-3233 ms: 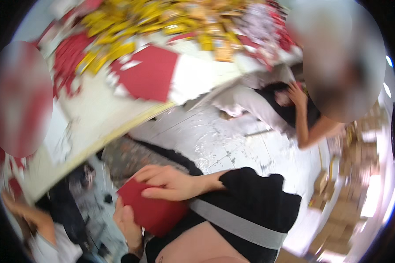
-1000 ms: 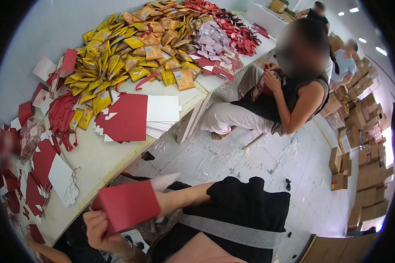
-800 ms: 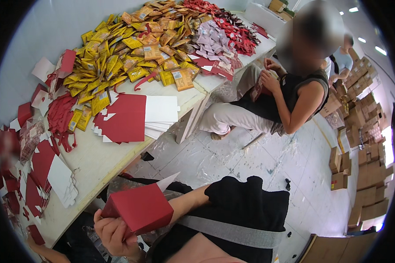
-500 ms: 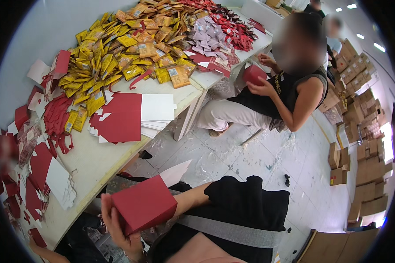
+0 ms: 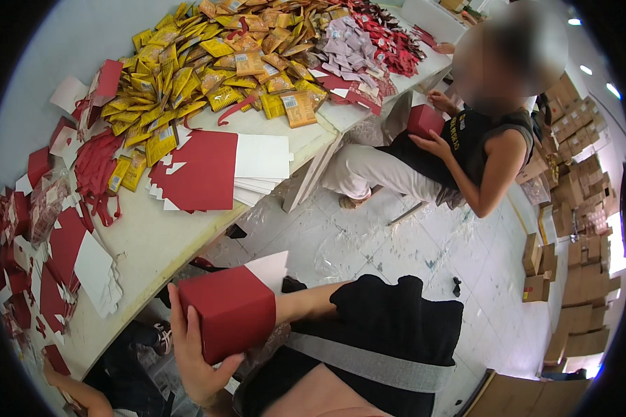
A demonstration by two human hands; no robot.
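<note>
My left hand grips a dark red folded cardboard box, its fingers along the left side and its thumb underneath. The box is tilted, and a white flap sticks up from its far right corner. My right forearm, in a black sleeve, reaches toward the box from the right. The right hand itself is hidden behind the box, so its fingers do not show. Nearest on the table, a stack of red and white flat card blanks lies just beyond the box.
A heap of yellow and orange packets covers the far table. Red ribbons and more card blanks lie at left. Across from me a seated person holds a red box. Another person's arm shows at lower left.
The box has turned in my left hand, showing more of its front side, and sits slightly lower. My view has shifted a little. The seated person's box has turned too.
</note>
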